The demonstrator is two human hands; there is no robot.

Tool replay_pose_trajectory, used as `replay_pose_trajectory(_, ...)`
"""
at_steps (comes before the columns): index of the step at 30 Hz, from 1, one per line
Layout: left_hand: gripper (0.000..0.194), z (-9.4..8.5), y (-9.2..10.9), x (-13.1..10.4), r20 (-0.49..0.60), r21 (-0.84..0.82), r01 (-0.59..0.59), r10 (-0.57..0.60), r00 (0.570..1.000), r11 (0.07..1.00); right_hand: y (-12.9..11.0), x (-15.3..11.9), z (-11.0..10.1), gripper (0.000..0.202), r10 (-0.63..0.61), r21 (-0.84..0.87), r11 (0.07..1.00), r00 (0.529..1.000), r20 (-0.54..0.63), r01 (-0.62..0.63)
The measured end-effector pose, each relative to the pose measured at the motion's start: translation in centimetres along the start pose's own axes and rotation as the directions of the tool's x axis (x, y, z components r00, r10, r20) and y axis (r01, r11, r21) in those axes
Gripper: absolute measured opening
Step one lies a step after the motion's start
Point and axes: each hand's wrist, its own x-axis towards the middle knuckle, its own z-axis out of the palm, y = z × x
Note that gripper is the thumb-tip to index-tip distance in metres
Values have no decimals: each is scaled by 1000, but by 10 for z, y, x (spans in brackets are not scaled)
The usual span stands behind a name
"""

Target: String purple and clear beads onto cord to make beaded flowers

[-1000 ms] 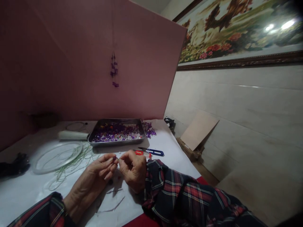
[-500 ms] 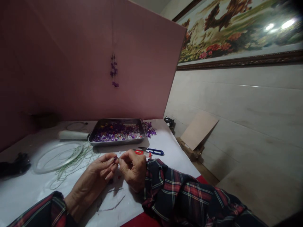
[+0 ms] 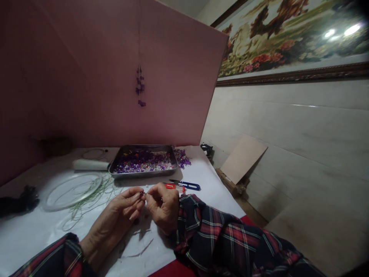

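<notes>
My left hand [image 3: 122, 209] pinches a small dark purple bead [image 3: 142, 193] between thumb and forefinger. Right beside it, the fingertips of my right hand [image 3: 163, 206] are pressed together at the bead; whatever they grip is too small to make out. Beyond both hands lies a metal tray [image 3: 144, 175] of purple, clear and a few orange beads. Blue thread snips [image 3: 191, 186] and a red-labelled packet [image 3: 175, 187] rest just past my right hand. A dark thread [image 3: 141, 252] lies on the white surface below the hands.
On the left of the white table [image 3: 207, 173] are a clear ring [image 3: 47, 198] with green thread [image 3: 83, 200], a white roll [image 3: 90, 165] and a black object [image 3: 19, 202]. Purple beads [image 3: 183, 157] lie right of the tray. A beaded strand [image 3: 140, 84] hangs against the pink panel [image 3: 100, 77].
The whole view has shifted slightly, so things appear a little further right. Both hands keep nearly the same pose, still together at the bead.
</notes>
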Motion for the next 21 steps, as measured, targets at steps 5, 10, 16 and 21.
replay_pose_trajectory(5, 17, 2, 1, 0, -5, 1, 7, -7, 1000, 1000, 3, -2, 1, 14, 2, -12, 1000, 1000, 13, -2)
replay_pose_trajectory(10, 19, 0, 0, 1, 11, 8, 2, -2, 1000, 1000, 1, 0, -1, 14, 7, -9, 1000, 1000, 8, -6)
replay_pose_trajectory(16, 17, -2, -1, 2, 18, 2, -2, 2, 1000, 1000, -2, 0, -1, 16, 23, 3, 1000, 1000, 9, -23)
replay_pose_trajectory(21, 18, 0, 0, 1, 14, -9, 11, -11, 1000, 1000, 3, -2, 1, 16, 23, -46, 999, 1000, 10, -23)
